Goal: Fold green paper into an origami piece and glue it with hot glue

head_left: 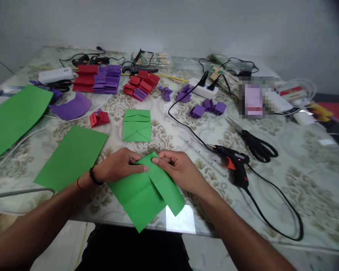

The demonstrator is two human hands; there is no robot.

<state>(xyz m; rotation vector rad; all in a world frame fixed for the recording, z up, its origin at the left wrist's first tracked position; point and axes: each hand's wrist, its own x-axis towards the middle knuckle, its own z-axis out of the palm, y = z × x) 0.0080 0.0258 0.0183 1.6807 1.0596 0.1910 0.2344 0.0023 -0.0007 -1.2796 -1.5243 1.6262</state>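
Observation:
Between my hands is a sheet of green paper (142, 195), one side of it folded over into a long flap on the right. My left hand (125, 165) pinches its upper left edge, thumb lying on top. With thumb and fingers, my right hand (175, 165) grips the folded edge near the top corner. Just beyond lies a folded green paper piece (137, 130) with creases and a triangular fold. A flat green sheet (73, 158) rests left of my left hand, partly behind that wrist.
To the right lie a glue gun (235, 163) with its cord, black-handled scissors (257, 145) and a clear ruler (203, 154). Folded red and purple paper pieces (107, 79) stand at the back. A white power strip (203, 88) holds plugs. A larger green sheet (17, 113) is far left.

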